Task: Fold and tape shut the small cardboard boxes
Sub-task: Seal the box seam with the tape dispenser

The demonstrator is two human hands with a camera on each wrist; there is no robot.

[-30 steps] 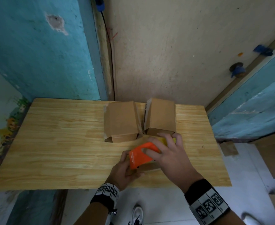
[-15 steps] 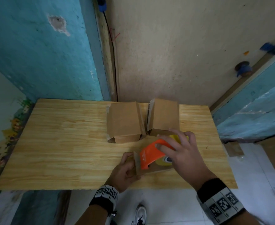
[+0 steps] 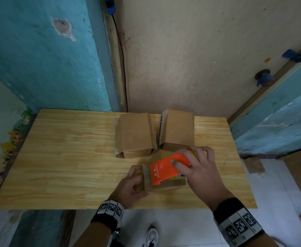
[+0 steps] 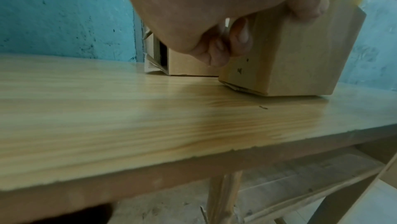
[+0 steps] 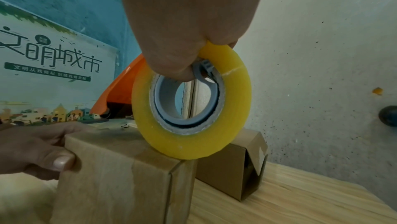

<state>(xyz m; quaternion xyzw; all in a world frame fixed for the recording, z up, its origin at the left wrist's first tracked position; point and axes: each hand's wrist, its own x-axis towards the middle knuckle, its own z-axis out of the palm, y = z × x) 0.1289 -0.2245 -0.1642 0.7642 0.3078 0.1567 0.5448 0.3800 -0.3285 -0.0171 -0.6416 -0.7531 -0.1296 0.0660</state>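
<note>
A small cardboard box (image 3: 165, 187) lies near the table's front edge. My left hand (image 3: 131, 182) grips its left end, fingers curled against the side (image 4: 225, 44), thumb on the near face (image 5: 62, 159). On the box top rests an orange tape dispenser (image 3: 164, 170) with a yellow tape roll (image 5: 193, 139). My right hand (image 3: 199, 170) grips the dispenser from above, fingers through the roll's core. A strip of clear tape runs along the box top (image 5: 120, 142) and down the near face. Much of the box top is hidden by the dispenser.
Two more cardboard boxes (image 3: 134, 134) (image 3: 178, 129) stand side by side just behind, with loose end flaps (image 5: 255, 158). The wooden table (image 3: 66, 157) is bare to the left. Walls close in behind; cardboard pieces lie on the floor at the right (image 3: 254, 166).
My right hand has drawn the dispenser a little to the right along the box top, uncovering the box's left end. The left hand has kept its grip.
</note>
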